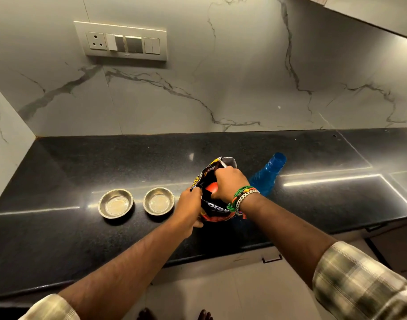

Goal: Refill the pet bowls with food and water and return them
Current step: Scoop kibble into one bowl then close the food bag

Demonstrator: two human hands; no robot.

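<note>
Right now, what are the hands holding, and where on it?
Both hold the food bag: the left hand grips its left side edge, and the right hand grips near the open top.

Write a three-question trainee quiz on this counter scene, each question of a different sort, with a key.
1. True or false: both steel bowls, the left bowl and the right bowl, already hold kibble.
2. Multiple choice: the blue bottle stands A) left of the bowls, B) between the bowls, C) behind and to the right of the food bag.
3. Fill in: the right hand grips the bag near its ____, while the left hand holds its side.

Key:
1. False; both look empty.
2. C.
3. Top.
</note>
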